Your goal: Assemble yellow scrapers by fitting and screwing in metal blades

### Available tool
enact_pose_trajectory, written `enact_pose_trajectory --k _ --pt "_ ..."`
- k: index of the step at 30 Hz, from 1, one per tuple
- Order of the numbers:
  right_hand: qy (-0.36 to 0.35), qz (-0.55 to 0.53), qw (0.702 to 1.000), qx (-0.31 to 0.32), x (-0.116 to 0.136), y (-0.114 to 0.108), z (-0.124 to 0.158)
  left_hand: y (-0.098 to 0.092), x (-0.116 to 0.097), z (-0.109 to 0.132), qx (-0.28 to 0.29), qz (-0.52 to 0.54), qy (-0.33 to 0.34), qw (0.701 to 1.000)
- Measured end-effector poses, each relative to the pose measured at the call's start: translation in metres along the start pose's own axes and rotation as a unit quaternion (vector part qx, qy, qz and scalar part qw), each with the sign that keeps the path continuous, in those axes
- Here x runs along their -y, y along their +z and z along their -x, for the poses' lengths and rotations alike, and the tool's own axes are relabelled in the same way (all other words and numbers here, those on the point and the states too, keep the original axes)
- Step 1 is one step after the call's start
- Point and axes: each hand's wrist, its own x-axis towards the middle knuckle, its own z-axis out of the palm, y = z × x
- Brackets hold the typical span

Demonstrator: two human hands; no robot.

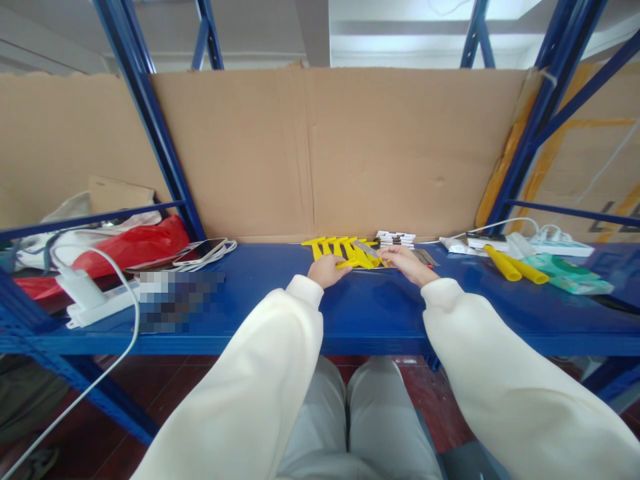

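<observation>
A yellow tool (pixel 347 265) is gripped by the curled left fingers (pixel 337 259), whose brushing could disarrange the row of yellow tools (pixel 337 249) just beyond, while a grey strip (pixel 365 249), pinched between the right fingers (pixel 389 252), could slip if held too lightly, its gripped end being hidden.

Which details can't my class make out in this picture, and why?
Under the pixelated patch: head view, masked by blocks.
Near end of the yellow piece: head view, covered by the left hand.
Any print on the striped stack: head view, too small.
Far end of the white cable: head view, cut off at lower left.
</observation>
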Motion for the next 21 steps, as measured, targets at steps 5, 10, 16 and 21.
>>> enact_pose_trajectory --k 5,10,16,21 --pt "0.000 0.023 0.999 0.048 0.0021 0.0012 0.0048 -0.0014 -0.0013 0.0000 -0.008 -0.004 0.008 1.000" --pt "0.005 0.039 0.996 0.085 0.0024 0.0012 0.0065 -0.0019 -0.0020 -0.0002 -0.015 -0.012 0.008 1.000" --pt "0.011 0.043 0.993 0.106 0.0013 0.0007 0.0077 -0.0021 -0.0029 -0.0003 -0.029 -0.017 0.004 0.999" --pt "0.018 0.049 0.992 0.117 -0.0005 0.0003 0.0068 -0.0042 -0.0053 0.0002 -0.019 -0.039 -0.004 0.999"
